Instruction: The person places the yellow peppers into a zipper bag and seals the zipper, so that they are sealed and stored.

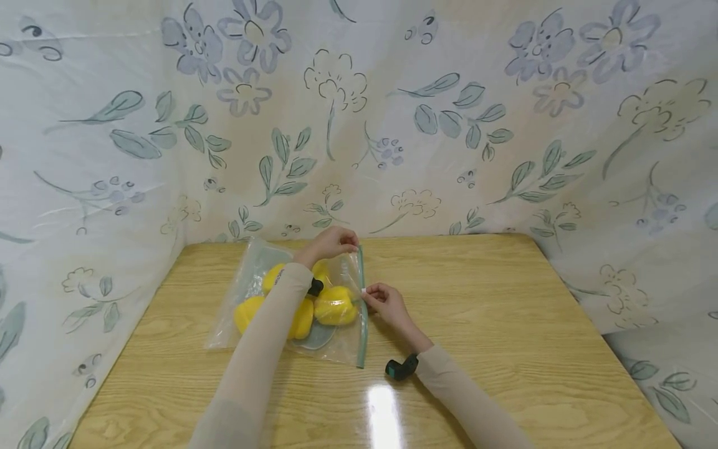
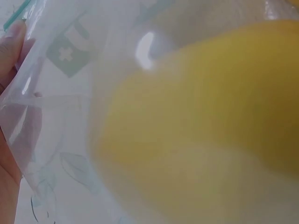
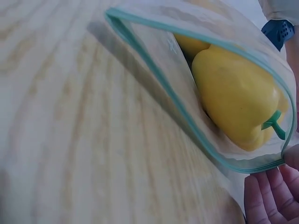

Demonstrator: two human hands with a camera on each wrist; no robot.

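A clear zip bag (image 1: 361, 337) with a green sealing strip lies on the table, its mouth turned to the right. Inside are several yellow bell peppers (image 1: 335, 305); one pepper (image 3: 233, 93) with a green stem shows through the parted mouth in the right wrist view. My left hand (image 1: 333, 242) reaches over the bag and pinches the far end of the strip. Midway along that edge, my right hand (image 1: 389, 305) pinches the strip between thumb and fingers. In the left wrist view a blurred pepper (image 2: 210, 102) behind the plastic takes up most of the picture.
The wooden table (image 1: 477, 299) extends to the right of the bag. Floral cloth (image 1: 359, 149) hangs behind it and along both sides. Black wrist cameras sit on both forearms, the right camera (image 1: 401, 368) close to the tabletop.
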